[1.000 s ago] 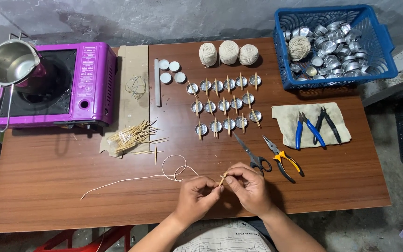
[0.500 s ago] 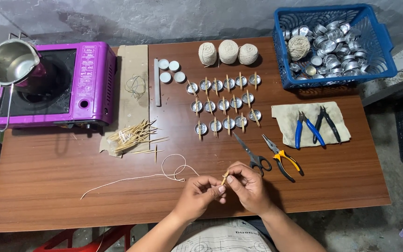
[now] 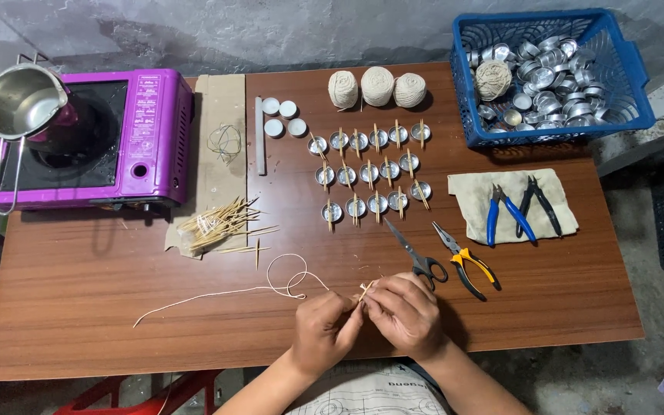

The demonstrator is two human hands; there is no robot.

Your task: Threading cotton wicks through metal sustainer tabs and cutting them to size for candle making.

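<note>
Wooden and thin, a little stick (image 3: 365, 290) is sitting between your two hands, just in front of the scissors (image 3: 415, 252). Your left hand (image 3: 323, 327) is pinching the stick's lower end with curled fingers. Your right hand (image 3: 400, 311) is also closing its fingers around the stick, and both hands are touching each other at the fingertips. A white string (image 3: 251, 290) is running from the stick out to the left of the scissors, making two loops on the brown table (image 3: 86, 307) and ending far to the left.

Just right of the scissors, yellow pliers (image 3: 464, 260) are lying on the table. Farther right, blue pliers (image 3: 506, 214) and black pliers (image 3: 541, 201) are resting side by side on a cloth (image 3: 470, 201). Behind the scissors, small silver cups (image 3: 368, 172) are standing in three rows, each with a stick across its top. Farther back, three balls of string (image 3: 377, 87) are sitting in a line, with four white discs (image 3: 281, 117) to their left. A blue basket (image 3: 551, 73) full of empty cups is sitting behind and to the right of the scissors. To the left of the scissors, a pile of sticks (image 3: 220, 224) is lying on cardboard. Far to the left, a purple stove (image 3: 86, 138) is holding a metal pot (image 3: 17, 104).
</note>
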